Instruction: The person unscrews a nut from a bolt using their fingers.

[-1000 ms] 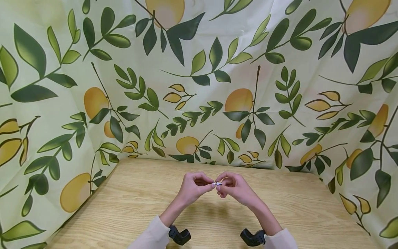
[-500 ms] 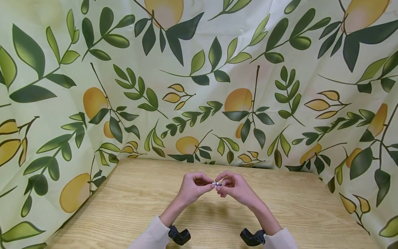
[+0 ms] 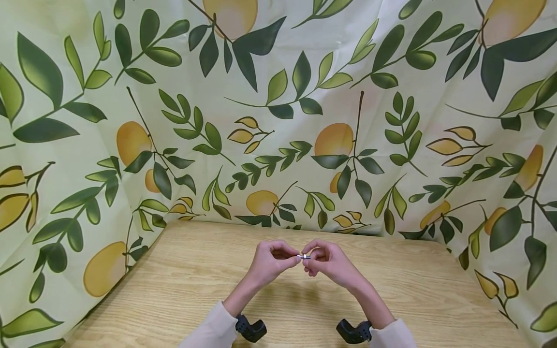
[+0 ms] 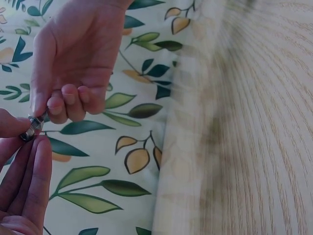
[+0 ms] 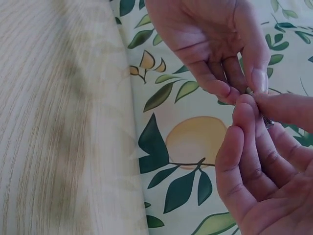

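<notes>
A pale, wood-grained table (image 3: 196,270) runs back to a lightly creased cloth (image 3: 287,128) that rises behind it and along both sides, printed with green leaves (image 3: 301,74) and orange fruit (image 3: 334,138). Above the tabletop, left hand (image 3: 269,260) and right hand (image 3: 329,260) each pinch a small metal bolt (image 3: 305,257) between thumb and fingers, near opposite ends.

Place: A draped tabletop booth, seen from my seat; whether a home, lab or workshop lies beyond, I cannot tell.
Printed cloth (image 3: 261,113): Creased sheeting, patterned with leaves and orange fruit, walls me in behind the table and on both sides.
Table (image 3: 183,275): Pale wood grain before me.
Wrist cameras (image 3: 251,329): Black units on both my wrists suggest a filming set-up.
</notes>
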`<action>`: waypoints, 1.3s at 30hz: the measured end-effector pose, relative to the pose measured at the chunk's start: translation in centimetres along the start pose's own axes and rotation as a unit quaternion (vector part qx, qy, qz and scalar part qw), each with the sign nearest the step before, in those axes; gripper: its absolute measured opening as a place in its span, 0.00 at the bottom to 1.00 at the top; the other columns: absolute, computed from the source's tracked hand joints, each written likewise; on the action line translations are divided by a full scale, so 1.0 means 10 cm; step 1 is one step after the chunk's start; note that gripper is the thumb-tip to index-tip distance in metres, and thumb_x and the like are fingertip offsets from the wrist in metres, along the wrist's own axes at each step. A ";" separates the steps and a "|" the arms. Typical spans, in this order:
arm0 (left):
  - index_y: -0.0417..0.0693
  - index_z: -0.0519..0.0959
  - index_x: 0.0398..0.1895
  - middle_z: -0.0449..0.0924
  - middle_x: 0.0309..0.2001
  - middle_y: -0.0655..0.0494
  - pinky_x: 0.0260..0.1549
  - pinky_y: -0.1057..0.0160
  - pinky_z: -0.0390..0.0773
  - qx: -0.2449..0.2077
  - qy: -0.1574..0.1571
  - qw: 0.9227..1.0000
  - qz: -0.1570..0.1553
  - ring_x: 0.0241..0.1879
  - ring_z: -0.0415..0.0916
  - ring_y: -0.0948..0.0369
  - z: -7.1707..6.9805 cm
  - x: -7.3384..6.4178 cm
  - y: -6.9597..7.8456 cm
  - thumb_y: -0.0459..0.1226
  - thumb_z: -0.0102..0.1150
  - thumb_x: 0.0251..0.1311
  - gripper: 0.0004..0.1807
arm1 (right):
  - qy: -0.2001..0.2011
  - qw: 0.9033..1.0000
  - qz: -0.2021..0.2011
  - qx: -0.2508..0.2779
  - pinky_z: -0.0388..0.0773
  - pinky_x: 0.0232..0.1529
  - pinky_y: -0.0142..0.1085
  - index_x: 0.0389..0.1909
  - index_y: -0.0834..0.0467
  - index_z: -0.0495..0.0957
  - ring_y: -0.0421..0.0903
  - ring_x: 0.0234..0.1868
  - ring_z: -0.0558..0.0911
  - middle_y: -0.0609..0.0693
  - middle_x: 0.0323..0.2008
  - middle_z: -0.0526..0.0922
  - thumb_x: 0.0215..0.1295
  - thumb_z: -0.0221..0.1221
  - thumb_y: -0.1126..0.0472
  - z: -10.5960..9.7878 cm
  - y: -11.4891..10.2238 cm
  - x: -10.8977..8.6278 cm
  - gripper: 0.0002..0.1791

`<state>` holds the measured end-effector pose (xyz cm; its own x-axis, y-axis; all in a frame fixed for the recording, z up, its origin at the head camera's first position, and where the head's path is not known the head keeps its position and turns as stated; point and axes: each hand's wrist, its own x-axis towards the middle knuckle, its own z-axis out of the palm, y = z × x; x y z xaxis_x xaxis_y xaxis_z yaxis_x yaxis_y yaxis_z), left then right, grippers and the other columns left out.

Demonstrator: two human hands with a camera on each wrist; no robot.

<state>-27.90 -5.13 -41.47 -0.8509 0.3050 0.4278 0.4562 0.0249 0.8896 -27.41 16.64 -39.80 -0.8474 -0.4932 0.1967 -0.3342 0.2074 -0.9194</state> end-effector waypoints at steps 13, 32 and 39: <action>0.36 0.88 0.37 0.89 0.37 0.37 0.37 0.68 0.87 0.001 -0.001 1.000 0.009 0.32 0.87 0.66 0.00 0.00 0.00 0.31 0.73 0.57 0.07 | -0.003 1.000 -0.009 -0.005 0.87 0.35 0.39 0.50 0.68 0.76 0.42 0.27 0.84 0.58 0.29 0.86 0.72 0.62 0.62 -0.01 0.02 0.00 0.13; 0.37 0.88 0.36 0.89 0.36 0.38 0.37 0.66 0.87 0.001 -0.003 1.000 0.016 0.32 0.87 0.66 0.00 0.00 -0.01 0.31 0.73 0.57 0.06 | -0.015 1.000 -0.012 -0.010 0.87 0.35 0.38 0.50 0.69 0.78 0.42 0.28 0.84 0.57 0.29 0.86 0.75 0.59 0.60 -0.01 0.02 0.00 0.15; 0.37 0.88 0.36 0.89 0.36 0.39 0.37 0.66 0.88 0.002 -0.003 1.000 0.021 0.31 0.87 0.66 0.00 0.00 0.00 0.31 0.73 0.57 0.05 | -0.025 1.000 -0.008 -0.013 0.88 0.36 0.39 0.47 0.70 0.78 0.41 0.28 0.84 0.57 0.30 0.86 0.77 0.57 0.60 -0.01 0.02 0.00 0.14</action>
<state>-27.87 -5.13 -41.50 -0.8296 0.3114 0.4634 0.4919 0.0150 0.8705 -27.56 16.78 -39.96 -0.8205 -0.5378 0.1939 -0.3587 0.2203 -0.9071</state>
